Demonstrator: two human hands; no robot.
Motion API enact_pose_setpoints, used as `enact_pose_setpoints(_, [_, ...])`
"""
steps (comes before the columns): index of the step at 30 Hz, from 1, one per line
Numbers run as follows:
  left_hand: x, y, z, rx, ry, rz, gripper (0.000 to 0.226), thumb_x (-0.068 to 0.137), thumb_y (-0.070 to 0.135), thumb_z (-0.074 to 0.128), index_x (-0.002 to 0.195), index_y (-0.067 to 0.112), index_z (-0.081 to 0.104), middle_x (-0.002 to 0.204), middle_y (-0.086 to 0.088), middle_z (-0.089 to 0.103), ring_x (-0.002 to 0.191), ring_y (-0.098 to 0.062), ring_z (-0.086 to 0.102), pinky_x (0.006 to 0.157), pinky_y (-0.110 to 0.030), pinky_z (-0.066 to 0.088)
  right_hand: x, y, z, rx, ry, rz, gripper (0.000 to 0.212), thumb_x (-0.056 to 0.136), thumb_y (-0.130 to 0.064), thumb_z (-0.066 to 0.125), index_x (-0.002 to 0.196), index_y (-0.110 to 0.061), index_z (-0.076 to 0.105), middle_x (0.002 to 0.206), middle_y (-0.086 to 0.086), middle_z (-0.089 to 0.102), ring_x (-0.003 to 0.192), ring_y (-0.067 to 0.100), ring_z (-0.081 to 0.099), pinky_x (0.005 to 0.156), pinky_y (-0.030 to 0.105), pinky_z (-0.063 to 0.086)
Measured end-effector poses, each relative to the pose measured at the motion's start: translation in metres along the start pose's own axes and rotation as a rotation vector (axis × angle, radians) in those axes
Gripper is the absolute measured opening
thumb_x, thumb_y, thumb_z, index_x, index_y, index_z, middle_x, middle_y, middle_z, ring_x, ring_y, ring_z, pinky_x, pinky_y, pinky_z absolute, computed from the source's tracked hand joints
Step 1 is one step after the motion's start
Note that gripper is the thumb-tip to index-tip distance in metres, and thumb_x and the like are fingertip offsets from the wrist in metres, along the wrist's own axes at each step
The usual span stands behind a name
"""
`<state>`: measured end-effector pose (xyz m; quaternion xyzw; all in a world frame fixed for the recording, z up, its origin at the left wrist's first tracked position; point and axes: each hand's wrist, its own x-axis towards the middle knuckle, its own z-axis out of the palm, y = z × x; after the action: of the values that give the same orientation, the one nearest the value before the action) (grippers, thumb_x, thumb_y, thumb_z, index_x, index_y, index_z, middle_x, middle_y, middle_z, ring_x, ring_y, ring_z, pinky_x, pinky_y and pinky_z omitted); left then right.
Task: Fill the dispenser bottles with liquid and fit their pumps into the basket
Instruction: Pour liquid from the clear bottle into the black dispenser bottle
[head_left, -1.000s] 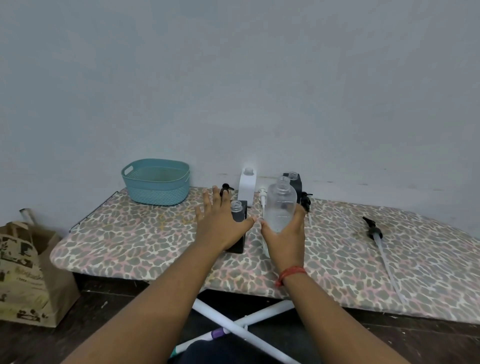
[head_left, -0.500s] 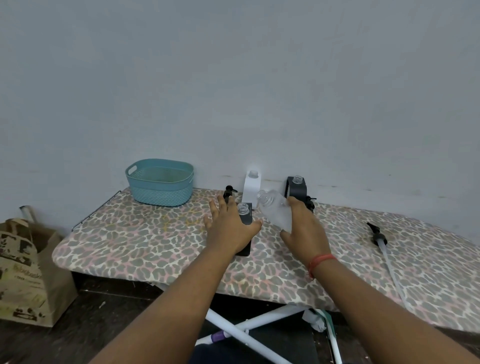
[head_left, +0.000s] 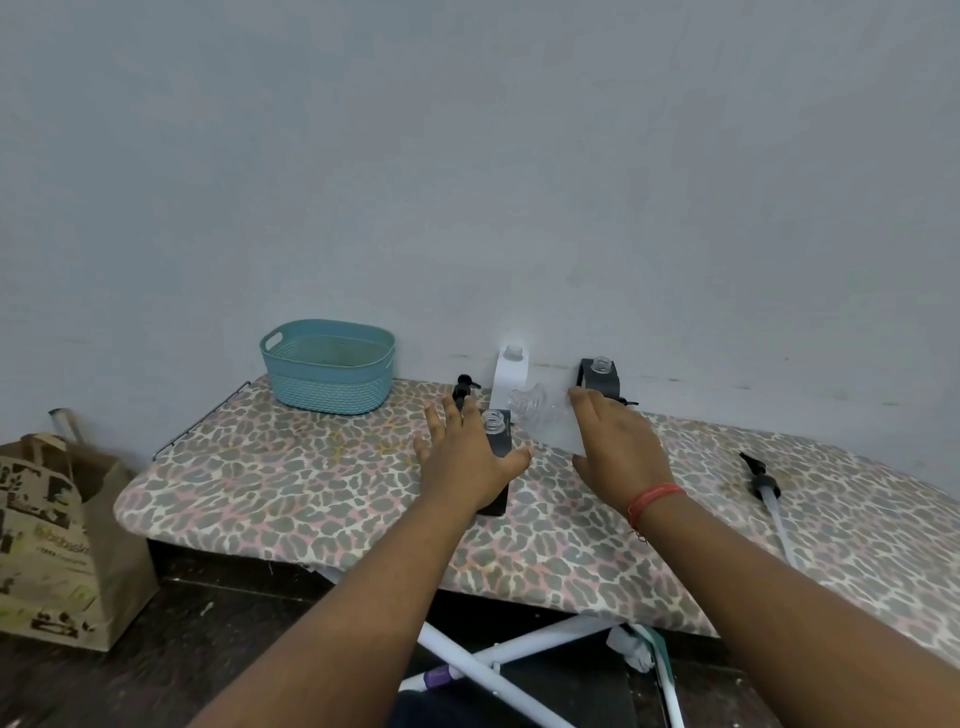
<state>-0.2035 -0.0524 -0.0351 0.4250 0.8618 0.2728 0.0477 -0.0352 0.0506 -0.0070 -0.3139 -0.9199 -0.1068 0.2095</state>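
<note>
My right hand (head_left: 615, 447) grips a clear plastic bottle (head_left: 540, 418), tipped over with its open mouth pointing left toward a black square dispenser bottle (head_left: 496, 441). My left hand (head_left: 465, 457) wraps the black bottle's left side, steadying it on the ironing board (head_left: 270, 478). A white dispenser bottle (head_left: 511, 371) and a second black one (head_left: 600, 376) stand open at the back by the wall. One black pump (head_left: 462, 389) is behind my left hand, another black pump with a long tube (head_left: 763, 483) lies to the right. The teal basket (head_left: 330, 366) stands at the back left.
The board has a leopard-print cover and white crossed legs (head_left: 519, 660) beneath. A brown paper bag (head_left: 52, 540) stands on the dark floor at left. A bare grey wall (head_left: 519, 182) runs close behind the bottles.
My right hand has tipped the clear bottle from upright to nearly lying, mouth toward the black bottle. My left hand has kept its hold on the black bottle.
</note>
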Motion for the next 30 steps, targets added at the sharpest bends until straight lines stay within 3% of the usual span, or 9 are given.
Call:
enact_pose_setpoints(9, [-0.002, 0.000, -0.003, 0.059, -0.003, 0.013, 0.114, 0.079, 0.078, 0.053, 0.160, 0.020, -0.002, 0.167, -0.009, -0.018, 0.152, -0.032, -0.018, 0.118, -0.063, 0.004, 0.004, -0.004, -0.006, -0.088, -0.049, -0.035, 0.079, 0.073, -0.020, 0.080, 0.140, -0.015, 0.039, 0.130, 0.005, 0.057, 0.114, 0.027, 0.057, 0.093, 0.044, 0.050])
enact_pose_setpoints(30, [-0.001, 0.001, -0.003, 0.080, -0.002, 0.013, 0.116, 0.079, 0.079, 0.053, 0.159, 0.020, -0.005, 0.167, -0.009, -0.018, 0.152, -0.033, -0.018, 0.120, -0.063, 0.004, 0.022, 0.006, -0.028, -0.258, -0.090, -0.152, 0.066, 0.080, -0.010, 0.068, 0.139, -0.017, 0.039, 0.137, 0.003, 0.053, 0.119, 0.029, 0.054, 0.100, 0.051, 0.045])
